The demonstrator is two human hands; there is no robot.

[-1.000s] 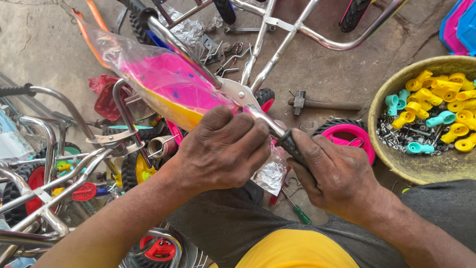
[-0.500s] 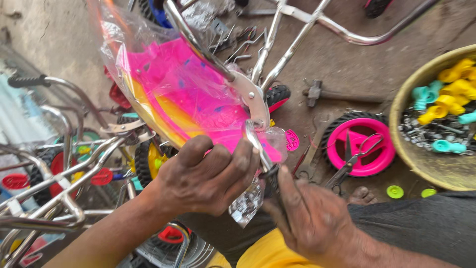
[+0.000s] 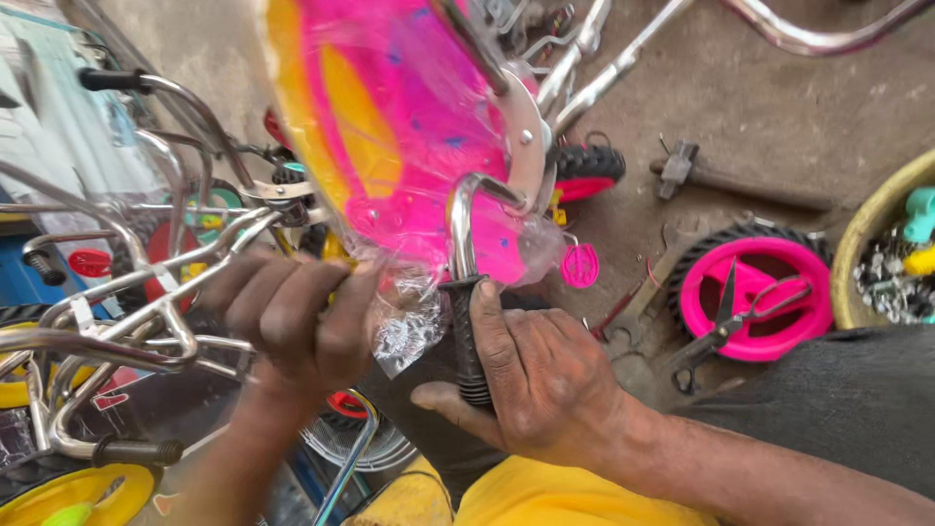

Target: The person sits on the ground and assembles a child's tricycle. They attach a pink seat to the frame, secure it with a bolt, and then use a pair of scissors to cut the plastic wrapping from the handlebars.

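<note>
A pink and yellow plastic seat back point(image 3: 409, 136), wrapped in clear film, stands close in front of me. A chrome bar point(image 3: 460, 229) curves down from its metal bracket and ends in a black rubber grip point(image 3: 464, 341). My right hand point(image 3: 531, 380) is closed around that black grip, thumb along it. My left hand point(image 3: 292, 317) clutches the seat's lower edge and the crumpled film there. Both hands are dirty.
Chrome handlebars and frames point(image 3: 127, 302) crowd the left. On the concrete floor lie a hammer point(image 3: 682, 170), a pink wheel point(image 3: 755, 292) with scissors point(image 3: 730, 317) on it, a wrench and a small pink cap point(image 3: 580, 265). A yellow tub's rim point(image 3: 867, 234) shows at right.
The view has closed in on the seat. My right hand has shifted up onto the black grip of the chrome bar, and the seat has tilted up closer to me.
</note>
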